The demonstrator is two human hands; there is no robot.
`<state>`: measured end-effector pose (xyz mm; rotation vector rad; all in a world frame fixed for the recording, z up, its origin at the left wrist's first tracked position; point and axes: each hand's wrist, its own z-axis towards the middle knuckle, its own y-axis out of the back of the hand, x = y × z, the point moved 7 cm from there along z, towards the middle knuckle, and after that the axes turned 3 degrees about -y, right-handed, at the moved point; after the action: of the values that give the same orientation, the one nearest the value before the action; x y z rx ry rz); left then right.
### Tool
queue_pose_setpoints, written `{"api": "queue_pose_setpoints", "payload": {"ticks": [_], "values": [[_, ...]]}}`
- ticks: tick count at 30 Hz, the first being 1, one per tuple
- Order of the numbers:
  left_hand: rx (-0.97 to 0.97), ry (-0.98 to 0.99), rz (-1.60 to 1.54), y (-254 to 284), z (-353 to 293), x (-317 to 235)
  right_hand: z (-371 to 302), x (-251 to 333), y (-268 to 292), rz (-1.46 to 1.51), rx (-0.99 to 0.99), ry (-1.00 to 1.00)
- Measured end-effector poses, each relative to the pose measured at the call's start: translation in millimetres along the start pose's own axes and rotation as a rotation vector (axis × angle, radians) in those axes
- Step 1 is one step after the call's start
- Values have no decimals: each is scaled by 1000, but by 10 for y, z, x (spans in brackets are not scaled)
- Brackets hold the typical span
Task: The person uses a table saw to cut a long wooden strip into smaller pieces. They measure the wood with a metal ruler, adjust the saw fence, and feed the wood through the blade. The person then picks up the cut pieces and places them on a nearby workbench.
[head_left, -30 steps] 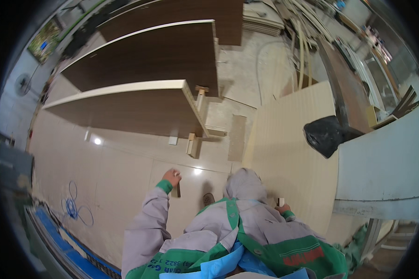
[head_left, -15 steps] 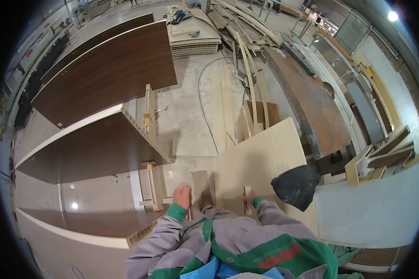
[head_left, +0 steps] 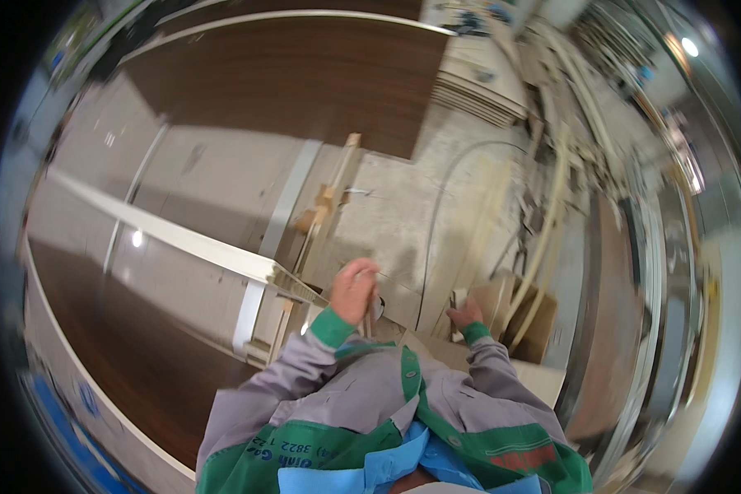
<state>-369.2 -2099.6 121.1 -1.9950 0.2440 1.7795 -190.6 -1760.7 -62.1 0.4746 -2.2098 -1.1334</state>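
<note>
My left hand [head_left: 354,290] is closed in front of my body, near the end of a standing dark brown panel [head_left: 181,243] with a pale edge. A narrow wooden strip [head_left: 371,323] shows below its fingers, partly hidden by the hand. To the right, my right hand [head_left: 467,314] is closed on a small pale wooden block [head_left: 458,308] held upright. Part of a pale board [head_left: 440,350] shows below that hand, largely hidden by my jacket. Motion blurs the picture.
Another dark panel [head_left: 296,78] stands at the far left. Wooden supports [head_left: 329,202] and a metal rail [head_left: 288,202] lie between the panels. A cable [head_left: 433,222] curves over the floor. On the right are a cardboard box [head_left: 538,317] with long strips and a brown slab [head_left: 599,305].
The view has swung left and forward, so the panels fill more of the left side. Both hands stay closed on their wooden pieces, which have moved along past the pale board.
</note>
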Motion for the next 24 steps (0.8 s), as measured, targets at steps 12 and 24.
{"api": "queue_pose_setpoints", "payload": {"ticks": [12,24], "values": [[-462,24,330,562,1499,-1094,2195,557,618,-294,298,-131],[-1100,-147,-596,1741,2936,-850,3948,5891,904,-11,504,839]]}}
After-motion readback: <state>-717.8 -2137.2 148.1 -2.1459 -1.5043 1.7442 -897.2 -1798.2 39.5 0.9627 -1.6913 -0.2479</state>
